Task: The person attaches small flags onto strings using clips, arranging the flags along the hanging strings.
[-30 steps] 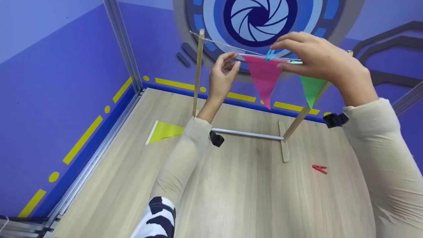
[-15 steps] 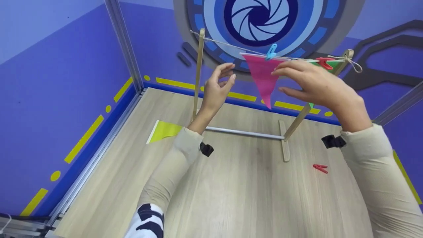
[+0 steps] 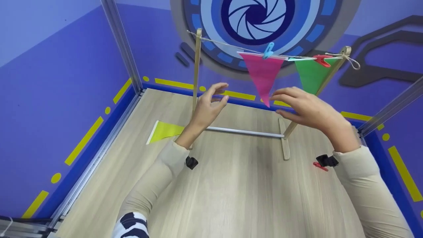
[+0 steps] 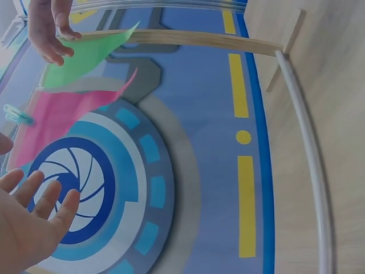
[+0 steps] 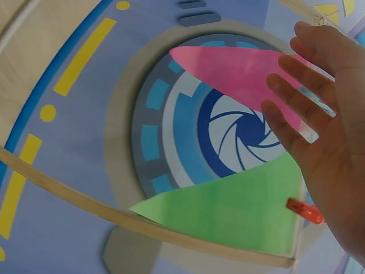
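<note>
A pink pennant hangs from the string, with a blue clothespin gripping its white top edge. To its right a green pennant hangs under a red clothespin. My left hand is held in the air near the left post, fingers loosely bent and holding nothing. Close to the pink pennant's lower tip is my right hand, its fingers relaxed with nothing in them; in the right wrist view the hand overlaps the pink pennant. A yellow pennant lies on the table, partly behind my left wrist.
Two wooden posts joined by a grey bar carry the string. On the table a second red clothespin lies at the right, partly covered by the right wrist camera. Blue printed walls stand behind and at both sides.
My right hand has let go of the blue clothespin, which stays clipped over the pink pennant. Both hands have come down away from the string, the left one also shifting left.
</note>
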A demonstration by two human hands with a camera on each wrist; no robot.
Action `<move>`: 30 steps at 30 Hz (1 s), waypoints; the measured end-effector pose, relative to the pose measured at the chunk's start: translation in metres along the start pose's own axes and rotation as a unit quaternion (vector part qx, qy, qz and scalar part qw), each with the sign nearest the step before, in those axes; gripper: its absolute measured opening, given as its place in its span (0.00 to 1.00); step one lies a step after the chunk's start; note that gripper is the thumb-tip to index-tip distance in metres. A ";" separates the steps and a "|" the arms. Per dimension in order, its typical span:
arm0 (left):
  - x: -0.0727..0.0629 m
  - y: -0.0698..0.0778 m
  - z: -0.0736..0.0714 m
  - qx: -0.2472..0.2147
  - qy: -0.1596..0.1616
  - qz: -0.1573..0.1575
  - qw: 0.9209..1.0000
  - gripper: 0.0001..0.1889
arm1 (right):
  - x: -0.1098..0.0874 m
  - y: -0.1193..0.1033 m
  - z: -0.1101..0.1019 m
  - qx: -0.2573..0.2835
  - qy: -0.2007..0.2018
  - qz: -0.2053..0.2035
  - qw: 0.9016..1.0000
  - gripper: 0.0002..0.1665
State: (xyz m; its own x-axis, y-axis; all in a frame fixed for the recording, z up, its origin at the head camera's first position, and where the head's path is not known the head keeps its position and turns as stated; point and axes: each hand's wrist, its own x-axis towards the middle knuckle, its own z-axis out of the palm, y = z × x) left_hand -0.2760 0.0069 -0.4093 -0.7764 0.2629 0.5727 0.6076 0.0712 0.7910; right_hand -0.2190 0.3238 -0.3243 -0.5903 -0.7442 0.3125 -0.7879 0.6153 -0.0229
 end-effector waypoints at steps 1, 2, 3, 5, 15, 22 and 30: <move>-0.003 -0.001 -0.002 0.002 -0.005 -0.007 1.000 0.20 | -0.002 0.000 0.004 0.003 0.003 -0.001 1.000 0.27; -0.006 -0.003 -0.003 0.002 -0.009 -0.014 1.000 0.21 | -0.004 0.001 0.007 0.005 0.004 0.003 1.000 0.26; -0.009 -0.004 -0.004 0.002 -0.013 -0.019 1.000 0.21 | -0.006 0.001 0.011 0.006 0.004 0.005 1.000 0.26; -0.014 -0.006 -0.007 0.006 -0.019 -0.027 0.999 0.21 | -0.009 0.002 0.018 0.009 0.007 0.008 1.000 0.26; -0.034 -0.020 -0.023 0.061 -0.046 -0.026 0.997 0.23 | -0.029 0.006 0.042 0.038 0.014 0.028 0.999 0.28; -0.044 -0.030 -0.037 0.202 -0.073 0.029 0.976 0.24 | -0.046 0.007 0.049 0.038 0.005 0.075 0.996 0.26; -0.052 -0.036 -0.051 0.259 -0.083 0.038 0.962 0.23 | -0.063 0.012 0.056 0.038 0.011 0.096 0.995 0.25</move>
State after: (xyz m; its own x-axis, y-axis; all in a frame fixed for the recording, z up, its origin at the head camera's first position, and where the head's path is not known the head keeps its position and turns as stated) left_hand -0.2661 -0.0585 -0.4571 -0.7149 0.4330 0.5490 0.6970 0.5040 0.5101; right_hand -0.2008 0.3634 -0.3979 -0.7280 -0.6087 0.3154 -0.6724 0.7237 -0.1555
